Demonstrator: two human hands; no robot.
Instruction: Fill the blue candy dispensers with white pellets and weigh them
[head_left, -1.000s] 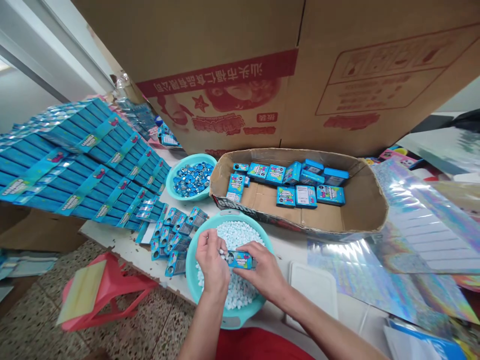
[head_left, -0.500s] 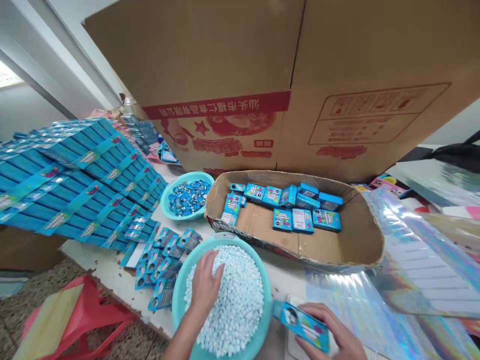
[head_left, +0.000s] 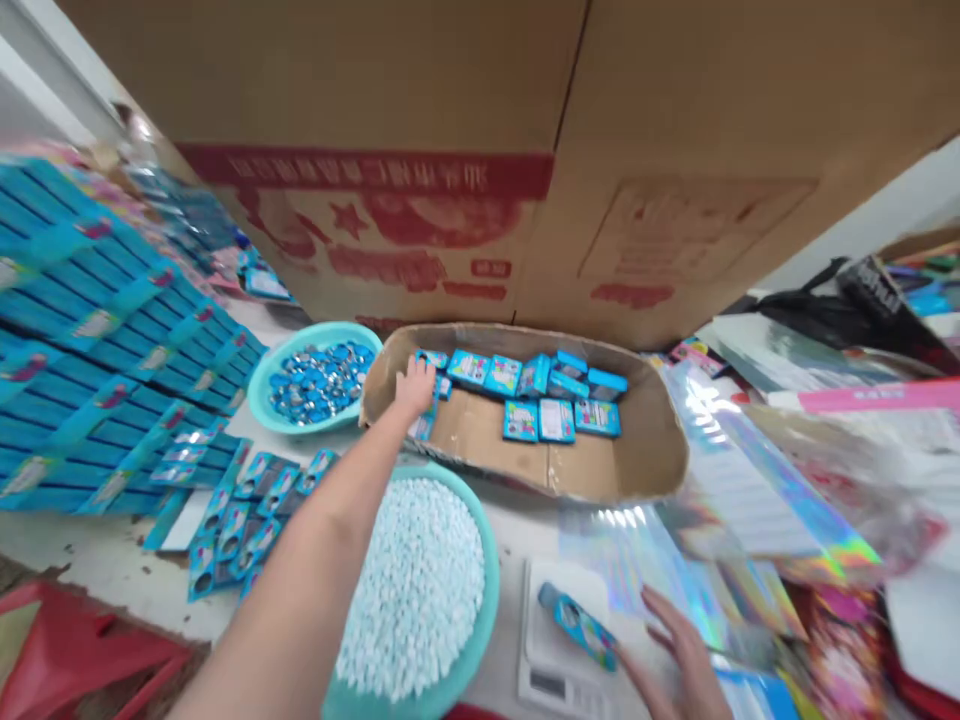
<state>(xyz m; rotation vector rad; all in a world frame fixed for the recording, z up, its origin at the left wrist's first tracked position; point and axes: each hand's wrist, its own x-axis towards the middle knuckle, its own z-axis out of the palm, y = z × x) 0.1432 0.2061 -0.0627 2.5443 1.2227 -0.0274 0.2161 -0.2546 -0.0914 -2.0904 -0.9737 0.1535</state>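
Note:
My left hand [head_left: 415, 384] reaches into the left end of a shallow cardboard tray [head_left: 645, 455], over small blue printed candy boxes. Its fingers are outstretched and blurred, and they partly cover the boxes there. At the lower right, my right hand [head_left: 675, 655] is open, with fingers apart. Close by its thumb, a blue candy box [head_left: 577, 625] with a round window lies slantwise on a white scale [head_left: 551, 682]. My left forearm passes over the edge of a turquoise basin full of pale blue-white candies [head_left: 424, 590].
A smaller turquoise bowl [head_left: 259, 395] holds blue and silver wrapped pieces. Stacked blue packs [head_left: 90, 350] stand at left, with loose windowed boxes [head_left: 236, 530] before them. A large carton [head_left: 450, 90] rises behind the tray. Shiny holographic sheets [head_left: 720, 470] lie at right.
My left hand has left the candies in the basin and moved up into the tray. My right hand has let go of the candy box, now on the scale. The view has shifted.

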